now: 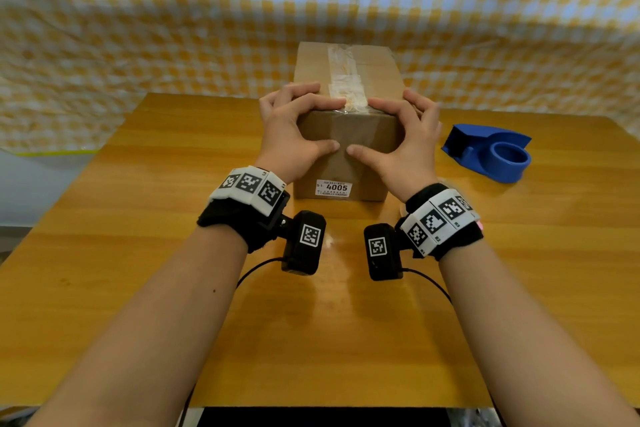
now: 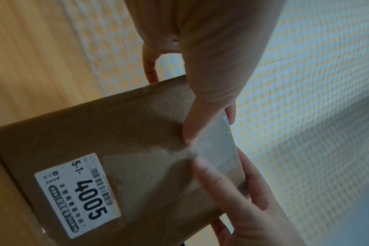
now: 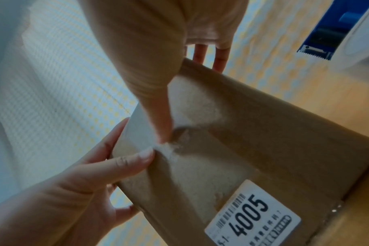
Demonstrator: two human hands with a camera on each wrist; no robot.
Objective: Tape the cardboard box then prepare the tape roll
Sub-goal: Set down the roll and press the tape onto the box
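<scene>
A brown cardboard box [image 1: 360, 135] stands in the middle of the wooden table [image 1: 173, 218]. A white label [image 1: 333, 188] reading 4005 is on its near face. Clear tape [image 1: 343, 73] runs along the top seam and down over the near edge. My left hand [image 1: 298, 125] and right hand [image 1: 401, 135] straddle that edge, fingers on the top. Both thumbs press flat on the near face, tips almost meeting. In the left wrist view the left thumb [image 2: 200, 116] lies on the glossy tape end [image 2: 217, 149]. The right thumb [image 3: 154, 108] presses beside it.
A blue tape dispenser [image 1: 491, 156] sits on the table right of the box, its hub bare. A white rounded shape [image 3: 364, 41] covers part of the dispenser [image 3: 326, 33]; I cannot tell what it is. Yellow checked cloth [image 1: 138, 28] hangs behind the table.
</scene>
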